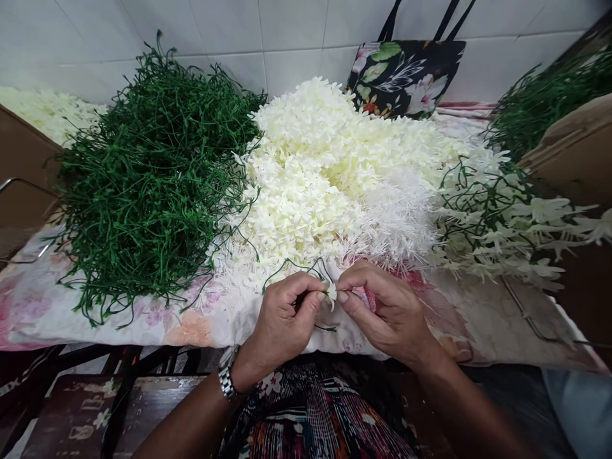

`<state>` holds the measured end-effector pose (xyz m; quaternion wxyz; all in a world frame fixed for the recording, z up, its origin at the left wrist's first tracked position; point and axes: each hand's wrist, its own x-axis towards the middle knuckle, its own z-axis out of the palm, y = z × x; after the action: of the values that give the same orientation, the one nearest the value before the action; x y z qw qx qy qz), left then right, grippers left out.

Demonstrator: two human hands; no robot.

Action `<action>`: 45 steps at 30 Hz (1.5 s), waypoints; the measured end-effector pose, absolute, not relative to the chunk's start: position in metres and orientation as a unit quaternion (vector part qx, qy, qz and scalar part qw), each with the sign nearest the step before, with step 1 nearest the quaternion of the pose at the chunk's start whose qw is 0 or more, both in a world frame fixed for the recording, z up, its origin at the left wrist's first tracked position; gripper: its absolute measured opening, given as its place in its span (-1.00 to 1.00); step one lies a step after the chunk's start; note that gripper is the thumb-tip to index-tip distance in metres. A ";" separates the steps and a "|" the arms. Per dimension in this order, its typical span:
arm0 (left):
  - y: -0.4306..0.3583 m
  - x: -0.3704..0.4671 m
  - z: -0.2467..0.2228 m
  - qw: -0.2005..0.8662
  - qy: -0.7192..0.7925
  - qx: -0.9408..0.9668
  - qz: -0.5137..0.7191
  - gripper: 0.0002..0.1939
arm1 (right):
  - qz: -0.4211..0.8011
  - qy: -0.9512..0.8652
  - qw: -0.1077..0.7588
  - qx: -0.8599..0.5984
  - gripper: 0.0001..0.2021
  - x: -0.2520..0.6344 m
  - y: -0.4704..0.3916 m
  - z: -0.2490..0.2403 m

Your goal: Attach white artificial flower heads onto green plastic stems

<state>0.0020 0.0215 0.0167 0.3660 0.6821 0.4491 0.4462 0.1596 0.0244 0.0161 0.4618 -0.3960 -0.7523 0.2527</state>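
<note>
Between my two hands, close to the table's front edge, is a small white artificial flower (pixel 331 292) on a thin green stem (pixel 282 264). My left hand (pixel 291 312) pinches the stem just behind the blossom, thumb against forefinger. From the other side, the thumb and forefinger of my right hand (pixel 382 312) are pressed together at the flower's front; what they grip there is too small to make out. Beyond my hands lies a heap of loose cream-white blossoms (pixel 306 191). Fine white stamen-like pieces (pixel 401 220) are piled at its right.
A tall tangle of green plastic stems (pixel 153 172) stands at left. Several assembled white flowers (pixel 516 236) lie at right beside a cardboard box (pixel 574 146). A black floral bag (pixel 406 76) leans on the tiled wall (pixel 291 25). A flowered cloth (pixel 191 325) covers the table.
</note>
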 end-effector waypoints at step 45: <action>0.027 -0.005 0.009 0.579 0.426 0.540 0.438 -0.89 | 0.577 -0.597 0.379 -0.408 -0.83 0.157 0.032 0.010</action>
<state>-0.0052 0.0267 0.0093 0.5789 0.5395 0.4263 0.4383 0.1574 0.0323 0.0099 0.3792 -0.4085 -0.5973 0.5768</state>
